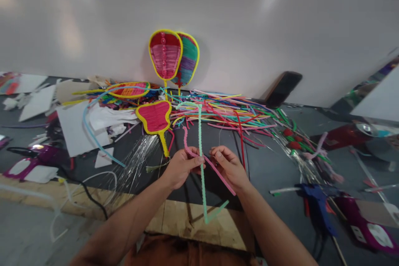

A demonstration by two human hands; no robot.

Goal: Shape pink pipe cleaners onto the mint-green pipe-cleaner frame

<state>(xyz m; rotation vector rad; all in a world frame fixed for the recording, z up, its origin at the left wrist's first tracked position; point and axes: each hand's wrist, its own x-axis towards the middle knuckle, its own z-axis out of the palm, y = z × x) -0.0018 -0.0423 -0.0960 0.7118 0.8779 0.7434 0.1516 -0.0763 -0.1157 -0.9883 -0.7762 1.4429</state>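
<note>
Your left hand (pixel 181 167) and right hand (pixel 229 167) meet close together over the dark mat (pixel 268 166), and both are closed in a narrow pinch. Your left thumb and fingers clamp the mint-green pipe cleaner (pixel 201 149) right where the pink pipe cleaner (pixel 212 165) crosses it; your right fingertips hold the pink one just beside that crossing.

From the pinch the green stem runs straight up to a curved top that bends toward your left, and straight down past your wrists to a short hooked end that kicks out to your right. The pink stem rises from the pinch in a small curl above your left hand, and its other end slants down under your right hand.

Just beyond your left hand lies a small pink fan with a yellow rim (pixel 155 117), its yellow handle pointing at your knuckles. Beyond both hands spreads a loose heap of coloured pipe cleaners (pixel 224 112). Farther still, two finished fans (pixel 173 56) stand upright against the wall, overlapping. Out past your right forearm a blue glue gun (pixel 318 201) lies on the mat, well apart from the grip. Out past your left hand lie white paper sheets (pixel 73 126) and a bundle of silvery strands (pixel 137 162).
</note>
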